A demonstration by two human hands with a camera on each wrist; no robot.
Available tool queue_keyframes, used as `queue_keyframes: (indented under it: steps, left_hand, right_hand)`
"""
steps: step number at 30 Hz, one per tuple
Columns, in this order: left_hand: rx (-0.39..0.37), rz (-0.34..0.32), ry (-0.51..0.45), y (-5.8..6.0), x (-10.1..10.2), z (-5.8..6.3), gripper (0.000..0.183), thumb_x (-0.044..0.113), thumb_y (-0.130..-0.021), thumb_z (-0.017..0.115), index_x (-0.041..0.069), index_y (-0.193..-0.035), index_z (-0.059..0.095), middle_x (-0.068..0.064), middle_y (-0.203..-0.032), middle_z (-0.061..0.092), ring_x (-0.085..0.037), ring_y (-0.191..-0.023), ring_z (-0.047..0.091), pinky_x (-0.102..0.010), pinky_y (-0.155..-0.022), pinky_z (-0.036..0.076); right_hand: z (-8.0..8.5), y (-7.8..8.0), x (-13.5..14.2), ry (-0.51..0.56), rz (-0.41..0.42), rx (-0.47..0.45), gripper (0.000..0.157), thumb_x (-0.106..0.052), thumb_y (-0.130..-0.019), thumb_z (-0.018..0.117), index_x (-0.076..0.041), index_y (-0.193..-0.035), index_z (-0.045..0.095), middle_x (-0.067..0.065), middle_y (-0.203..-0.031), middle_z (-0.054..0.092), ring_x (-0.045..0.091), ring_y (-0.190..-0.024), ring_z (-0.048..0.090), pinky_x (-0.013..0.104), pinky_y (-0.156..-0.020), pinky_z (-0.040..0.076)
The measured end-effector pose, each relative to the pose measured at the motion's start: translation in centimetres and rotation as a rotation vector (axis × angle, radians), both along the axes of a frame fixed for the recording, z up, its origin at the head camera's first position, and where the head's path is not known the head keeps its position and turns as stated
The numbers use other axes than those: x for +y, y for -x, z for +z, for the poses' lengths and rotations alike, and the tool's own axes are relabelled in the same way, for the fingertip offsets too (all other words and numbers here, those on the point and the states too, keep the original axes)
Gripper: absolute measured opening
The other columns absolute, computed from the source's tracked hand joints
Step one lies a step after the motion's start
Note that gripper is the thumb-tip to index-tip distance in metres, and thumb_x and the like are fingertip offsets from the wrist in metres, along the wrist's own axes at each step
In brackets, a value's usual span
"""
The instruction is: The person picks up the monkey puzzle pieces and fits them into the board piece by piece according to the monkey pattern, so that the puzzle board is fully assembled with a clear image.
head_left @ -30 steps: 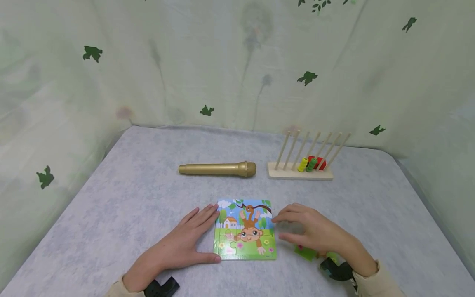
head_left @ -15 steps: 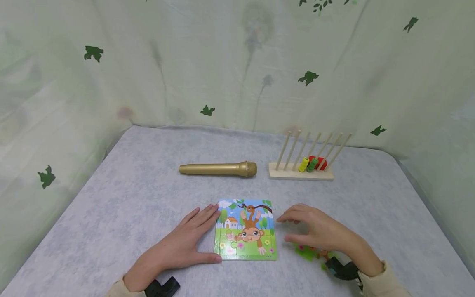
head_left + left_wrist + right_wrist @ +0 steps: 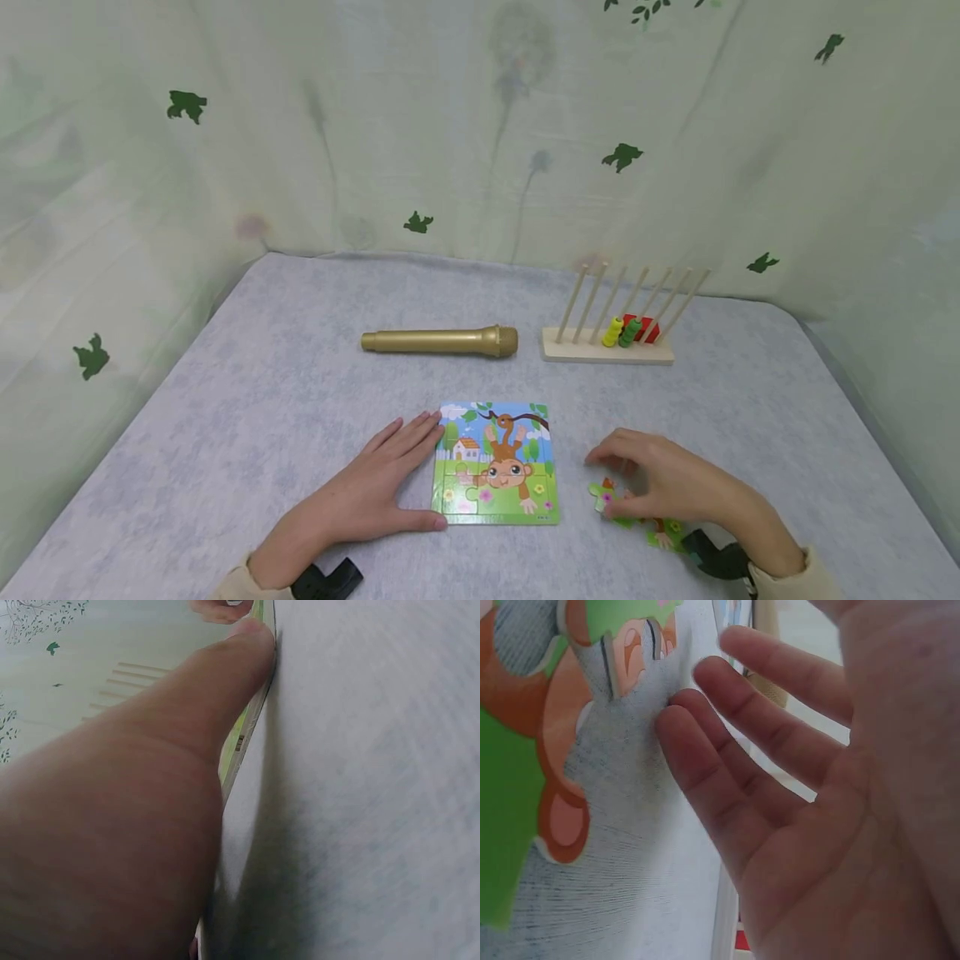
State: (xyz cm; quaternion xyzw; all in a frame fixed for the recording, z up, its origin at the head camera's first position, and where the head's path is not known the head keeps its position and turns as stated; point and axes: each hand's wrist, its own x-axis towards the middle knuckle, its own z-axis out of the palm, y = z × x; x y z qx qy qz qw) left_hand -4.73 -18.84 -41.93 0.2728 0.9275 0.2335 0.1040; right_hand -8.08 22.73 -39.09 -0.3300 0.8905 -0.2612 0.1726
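Note:
A square monkey jigsaw puzzle (image 3: 498, 462) lies flat on the table in the head view. My left hand (image 3: 382, 483) is spread at its left side, fingertips on the upper left edge and thumb at the lower left corner. In the left wrist view the thumb (image 3: 217, 682) lies along the puzzle's edge (image 3: 238, 746). To the right, my right hand (image 3: 667, 479) hovers with loosely bent fingers over loose jigsaw pieces (image 3: 663, 535), partly hiding them. From the right wrist view, several jigsaw pieces (image 3: 510, 817) in green and brown lie beside the fingers (image 3: 694, 757), and nothing is held.
Behind the puzzle lies a gold microphone (image 3: 435, 342). A wooden peg stand (image 3: 607, 354) with yellow beads (image 3: 612, 332) and green beads (image 3: 630, 333) stands at the back right, near a red block (image 3: 649, 328). A printed curtain (image 3: 337, 125) surrounds the table.
My right hand has drawn away from the puzzle's right edge, to the right and nearer me, over the loose pieces. The left hand and puzzle stay where they were.

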Motion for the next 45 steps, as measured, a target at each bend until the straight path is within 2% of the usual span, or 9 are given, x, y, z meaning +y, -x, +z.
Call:
queue_keyframes:
  steps: [13, 23, 27, 34, 39, 45]
  left_hand:
    - [0.006, 0.0, -0.01, 0.1, 0.0, 0.1, 0.114, 0.078, -0.081, 0.067, 0.011, -0.164, 0.027, 0.001, -0.173, 0.016, -0.019, -0.16, 0.014, -0.033, -0.128, 0.0]
    - [0.003, 0.004, -0.01, 0.1, -0.1, 0.2, 0.114, 0.078, -0.081, 0.068, 0.01, -0.164, 0.028, 0.0, -0.173, 0.017, -0.02, -0.16, 0.014, -0.036, -0.129, 0.002]
    - [0.008, 0.001, -0.012, 0.1, 0.0, 0.1, 0.113, 0.078, -0.081, 0.067, 0.01, -0.164, 0.028, 0.0, -0.173, 0.017, -0.019, -0.16, 0.014, -0.034, -0.129, 0.001]
    - [0.011, -0.006, -0.02, 0.1, 0.0, 0.1, 0.112, 0.078, -0.083, 0.065, 0.01, -0.163, 0.029, -0.001, -0.173, 0.019, -0.022, -0.16, 0.017, -0.039, -0.13, 0.006]
    - [-0.012, 0.0, -0.023, 0.0, 0.0, 0.0, 0.113, 0.078, -0.081, 0.067, 0.011, -0.164, 0.028, 0.001, -0.173, 0.016, -0.019, -0.16, 0.014, -0.03, -0.127, -0.001]
    - [-0.004, -0.001, -0.021, -0.1, -0.1, 0.0, 0.113, 0.078, -0.081, 0.067, 0.01, -0.164, 0.028, 0.001, -0.173, 0.017, -0.019, -0.16, 0.015, -0.03, -0.127, -0.001]
  right_hand:
    - [-0.1, 0.1, 0.8, -0.029, 0.033, -0.088, 0.062, -0.061, -0.079, 0.082, -0.029, -0.128, 0.064, -0.019, -0.122, 0.059, 0.0, -0.111, 0.055, 0.029, -0.098, 0.053]
    - [0.1, 0.5, 1.4, 0.008, 0.036, -0.158, 0.049, -0.049, -0.085, 0.082, -0.031, -0.127, 0.065, -0.017, -0.119, 0.059, 0.002, -0.104, 0.055, 0.024, -0.09, 0.054]
    - [0.1, 0.7, 1.5, 0.011, 0.027, -0.154, 0.046, -0.047, -0.087, 0.082, -0.031, -0.127, 0.065, -0.016, -0.117, 0.06, 0.002, -0.101, 0.056, 0.023, -0.086, 0.054]
    - [0.3, 0.6, 1.7, 0.012, 0.022, -0.138, 0.046, -0.047, -0.087, 0.081, -0.029, -0.127, 0.066, -0.014, -0.116, 0.061, 0.002, -0.1, 0.057, 0.024, -0.084, 0.055]
    - [0.1, 0.6, 1.9, -0.021, 0.031, -0.114, 0.044, -0.047, -0.087, 0.082, -0.033, -0.126, 0.068, -0.018, -0.114, 0.061, 0.0, -0.1, 0.056, 0.024, -0.086, 0.054]
    - [0.0, 0.7, 1.9, -0.035, 0.054, -0.075, 0.039, -0.045, -0.088, 0.081, -0.034, -0.125, 0.071, -0.02, -0.111, 0.062, -0.001, -0.098, 0.056, 0.025, -0.084, 0.054]
